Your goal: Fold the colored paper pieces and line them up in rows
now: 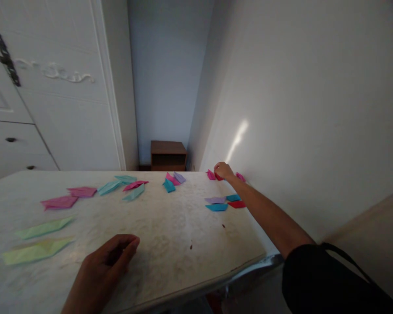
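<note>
My right hand (223, 170) reaches to the far right of the table, its fingers closed on a red folded paper boat (218, 177). A magenta paper boat (211, 175) lies just left of it, and another pink one (240, 177) lies to its right by the wall. Nearer me, below my right forearm, sit a lilac boat (215, 200), two blue boats (216, 208) and a red boat (236, 204). My left hand (106, 268) rests over the near left tabletop, fingers curled with thumb and forefinger together, nothing visible in them.
Pale green and yellow boats (37, 251), pink boats (59, 203) and light blue boats (109, 187) lie across the left of the white table (170, 261). A blue, pink and lilac cluster (169, 186) sits mid-back. The wall (298, 109) borders the right; a white wardrobe (68, 117) stands behind.
</note>
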`<state>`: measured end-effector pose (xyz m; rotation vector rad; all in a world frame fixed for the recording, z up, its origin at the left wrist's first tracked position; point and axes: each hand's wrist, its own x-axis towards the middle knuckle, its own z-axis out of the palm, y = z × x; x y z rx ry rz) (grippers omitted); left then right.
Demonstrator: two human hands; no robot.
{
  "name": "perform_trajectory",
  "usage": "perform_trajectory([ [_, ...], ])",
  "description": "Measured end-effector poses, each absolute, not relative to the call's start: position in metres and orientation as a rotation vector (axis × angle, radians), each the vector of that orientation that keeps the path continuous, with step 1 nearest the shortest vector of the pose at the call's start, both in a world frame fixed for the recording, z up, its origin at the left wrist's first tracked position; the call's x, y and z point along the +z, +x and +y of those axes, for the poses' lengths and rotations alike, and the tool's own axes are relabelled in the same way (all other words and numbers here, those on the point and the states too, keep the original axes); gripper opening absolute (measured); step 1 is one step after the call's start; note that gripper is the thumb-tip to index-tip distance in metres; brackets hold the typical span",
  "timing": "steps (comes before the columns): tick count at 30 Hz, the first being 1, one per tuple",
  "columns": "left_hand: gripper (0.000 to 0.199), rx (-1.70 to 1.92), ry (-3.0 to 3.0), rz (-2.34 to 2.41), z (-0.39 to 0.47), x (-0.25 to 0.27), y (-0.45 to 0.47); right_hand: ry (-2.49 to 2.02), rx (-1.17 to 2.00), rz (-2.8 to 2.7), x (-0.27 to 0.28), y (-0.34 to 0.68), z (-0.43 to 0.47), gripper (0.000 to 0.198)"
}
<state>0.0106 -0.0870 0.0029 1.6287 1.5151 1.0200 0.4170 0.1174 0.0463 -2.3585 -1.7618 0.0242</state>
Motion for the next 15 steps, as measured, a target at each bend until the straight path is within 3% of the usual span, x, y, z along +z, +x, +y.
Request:
perform_trajectory([
  [4, 0.043, 1.030, 1.628, 1.492, -0.086, -0.002, 0.010, -2.220, -0.060, -2.051, 0.043, 0.415, 0.098, 0.037],
  [15, 0.042, 1.034, 1.634, 1.516, -0.086, -0.004, 0.009, -2.200, -0.126, -2.333, 0.027, 0.410, 0.066, 0.042],
])
